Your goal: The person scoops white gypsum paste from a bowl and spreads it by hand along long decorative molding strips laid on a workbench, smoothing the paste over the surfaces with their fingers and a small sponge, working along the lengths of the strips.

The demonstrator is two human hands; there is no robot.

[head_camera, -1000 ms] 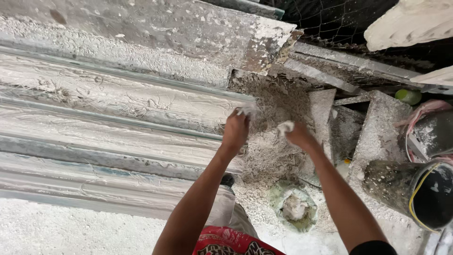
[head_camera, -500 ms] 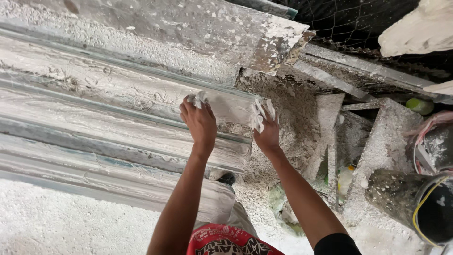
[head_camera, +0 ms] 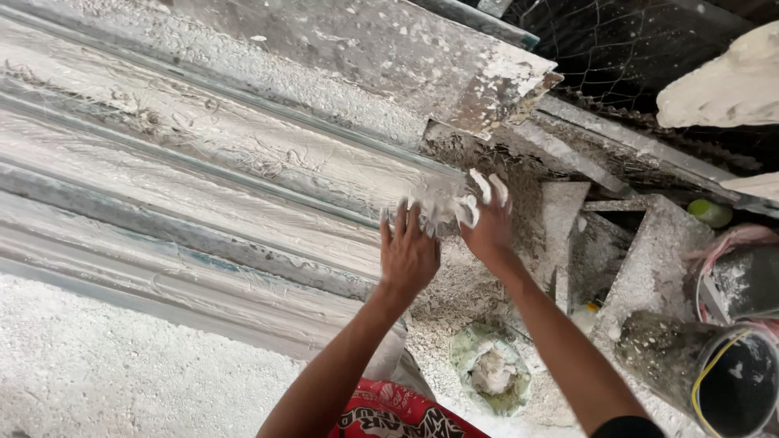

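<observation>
- Pressing wet white plaster point(head_camera: 442, 209) onto the end of the long ridged mould point(head_camera: 203, 186), both hands work together.
- Left hand point(head_camera: 408, 253) lies flat, fingers spread, holding nothing.
- Right hand point(head_camera: 487, 223), half curled, cups the plaster lump; the next move probably needs even smoothing along the ridge.

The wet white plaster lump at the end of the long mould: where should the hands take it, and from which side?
Judging by its pose, cup the plaster lump from its two outer sides, coming from the open mould end. It lies soft and shapeless on the ribbed mould, so a broad cupping hold suits it. The left hand lies flat below it; the right hand is plaster-smeared beside it.
</observation>
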